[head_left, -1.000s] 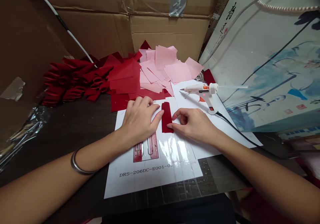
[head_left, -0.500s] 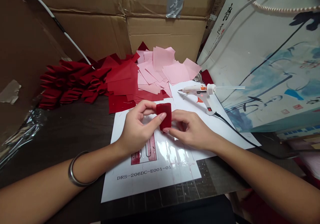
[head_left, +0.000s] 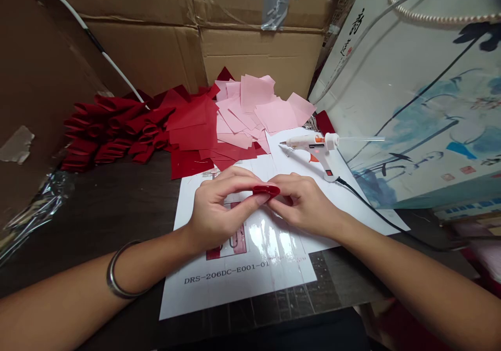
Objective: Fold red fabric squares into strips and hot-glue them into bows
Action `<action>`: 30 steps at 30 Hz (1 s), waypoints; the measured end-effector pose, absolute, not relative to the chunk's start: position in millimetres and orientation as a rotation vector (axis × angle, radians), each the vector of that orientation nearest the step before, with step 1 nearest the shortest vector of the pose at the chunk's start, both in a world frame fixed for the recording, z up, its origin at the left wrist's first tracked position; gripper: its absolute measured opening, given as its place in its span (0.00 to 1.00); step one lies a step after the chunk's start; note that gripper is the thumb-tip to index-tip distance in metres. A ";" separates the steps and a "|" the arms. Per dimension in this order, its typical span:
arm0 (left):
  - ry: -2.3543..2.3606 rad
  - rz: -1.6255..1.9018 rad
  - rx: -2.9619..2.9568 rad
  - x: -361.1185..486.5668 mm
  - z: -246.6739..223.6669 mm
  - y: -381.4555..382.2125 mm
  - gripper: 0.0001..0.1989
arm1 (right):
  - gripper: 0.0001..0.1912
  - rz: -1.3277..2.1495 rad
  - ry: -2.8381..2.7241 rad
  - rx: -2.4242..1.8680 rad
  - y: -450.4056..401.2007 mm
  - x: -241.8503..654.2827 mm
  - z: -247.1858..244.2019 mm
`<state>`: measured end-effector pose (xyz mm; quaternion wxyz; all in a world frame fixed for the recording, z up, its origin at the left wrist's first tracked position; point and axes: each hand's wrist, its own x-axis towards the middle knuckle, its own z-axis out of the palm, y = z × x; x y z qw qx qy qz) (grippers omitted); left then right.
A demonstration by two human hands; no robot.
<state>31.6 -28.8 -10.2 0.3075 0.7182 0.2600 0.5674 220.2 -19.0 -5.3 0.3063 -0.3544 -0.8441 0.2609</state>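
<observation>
Between my fingertips, above the printed sheet [head_left: 282, 267], is a small folded piece of red fabric [head_left: 266, 190], turned so that its looped end faces me. My left hand [head_left: 225, 205] pinches its left side, thumb in front and fingers behind. From the other side my right hand [head_left: 301, 202] is closed on its right edge. Both hands partly cover the piece. A white hot glue gun [head_left: 323, 150] with a clear glue stick in its back lies on white paper beyond my right hand.
Behind my hands lie red fabric squares [head_left: 195, 126] and pink fabric squares [head_left: 274, 111]. Folded red pieces [head_left: 113, 129] are heaped at the left. Cardboard [head_left: 258, 53] walls the back; a painted white panel [head_left: 415, 106] stands at the right. The glue gun's black cord [head_left: 376, 210] runs right.
The red fabric piece has been tipped from upright, its flat face toward me, to show its looped end. My hands have drawn closer together around it. The glue gun stays put.
</observation>
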 end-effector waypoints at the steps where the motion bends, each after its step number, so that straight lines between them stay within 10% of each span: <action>1: 0.678 1.513 1.906 31.7 -10.5 -28.4 0.10 | 0.06 0.678 -2.231 -0.926 -18.9 220.1 -5.3; 30: 0.785 1.499 2.036 32.0 -10.3 -26.9 0.11 | 0.08 0.414 -1.836 -0.657 -28.8 219.8 6.4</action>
